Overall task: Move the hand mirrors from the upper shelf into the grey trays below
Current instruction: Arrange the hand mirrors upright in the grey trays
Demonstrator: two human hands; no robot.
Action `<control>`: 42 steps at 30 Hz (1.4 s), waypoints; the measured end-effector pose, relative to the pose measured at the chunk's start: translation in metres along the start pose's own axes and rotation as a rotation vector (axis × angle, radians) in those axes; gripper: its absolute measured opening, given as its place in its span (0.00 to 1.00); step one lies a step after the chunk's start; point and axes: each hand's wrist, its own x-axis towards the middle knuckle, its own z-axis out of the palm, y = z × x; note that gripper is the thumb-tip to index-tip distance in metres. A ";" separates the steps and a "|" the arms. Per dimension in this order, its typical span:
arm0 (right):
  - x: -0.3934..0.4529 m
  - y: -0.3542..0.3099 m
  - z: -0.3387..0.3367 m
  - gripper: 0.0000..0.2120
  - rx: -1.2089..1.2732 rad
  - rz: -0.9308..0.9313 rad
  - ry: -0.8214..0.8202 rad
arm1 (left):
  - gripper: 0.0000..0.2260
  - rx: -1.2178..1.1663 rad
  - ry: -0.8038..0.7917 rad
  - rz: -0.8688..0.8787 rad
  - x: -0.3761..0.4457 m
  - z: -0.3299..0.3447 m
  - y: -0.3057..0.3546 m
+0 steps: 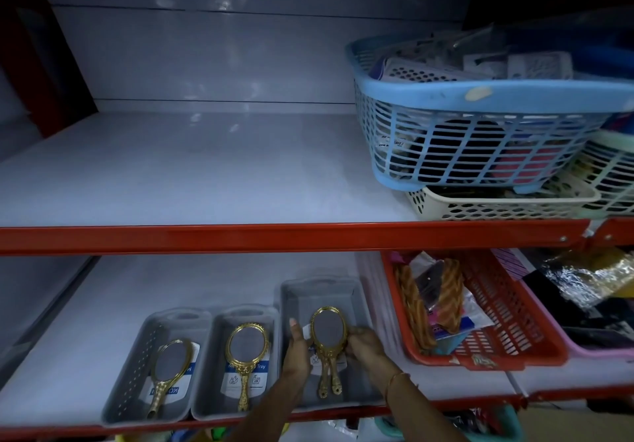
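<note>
Three grey trays stand side by side on the lower shelf: left tray [137, 373], middle tray [212, 356], right tray [295, 301]. A gold hand mirror [171, 369] lies in the left tray and another gold mirror [246, 349] in the middle one. Over the right tray, both hands hold stacked gold mirrors [328, 335], with two handles showing below. My left hand [297, 349] grips their left edge and my right hand [363, 342] their right edge. The upper shelf [171, 174] carries no mirrors in view.
A blue basket [480, 98] full of goods sits on a cream basket [497, 205] at the upper shelf's right. A red basket [480, 321] with packaged items stands right of the grey trays, and a pink tray [583, 349] beyond it. Red shelf rails [240, 235] run across.
</note>
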 end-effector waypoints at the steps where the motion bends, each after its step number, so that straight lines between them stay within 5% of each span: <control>1: -0.001 0.000 -0.001 0.16 0.011 0.003 -0.013 | 0.34 -0.001 -0.006 -0.003 -0.001 0.000 0.000; 8: -0.016 -0.007 -0.006 0.11 -0.022 0.043 -0.020 | 0.33 0.168 0.088 -0.036 -0.001 -0.004 -0.014; 23: -0.024 0.002 0.004 0.05 -0.264 0.095 -0.005 | 0.34 0.383 -0.009 -0.070 -0.023 0.009 -0.018; 27: -0.024 0.002 0.005 0.05 -0.336 0.119 0.033 | 0.34 0.324 0.007 -0.070 -0.023 0.008 -0.017; 30: -0.017 0.003 0.002 0.16 -0.271 0.154 0.014 | 0.33 0.240 -0.002 -0.080 -0.024 0.005 -0.012; 35: -0.018 -0.001 -0.003 0.06 -0.118 0.240 -0.100 | 0.34 0.150 -0.013 -0.144 -0.024 -0.001 -0.013; 42: -0.024 0.003 0.004 0.05 -0.124 0.210 -0.068 | 0.39 0.075 -0.016 -0.252 -0.019 -0.007 -0.015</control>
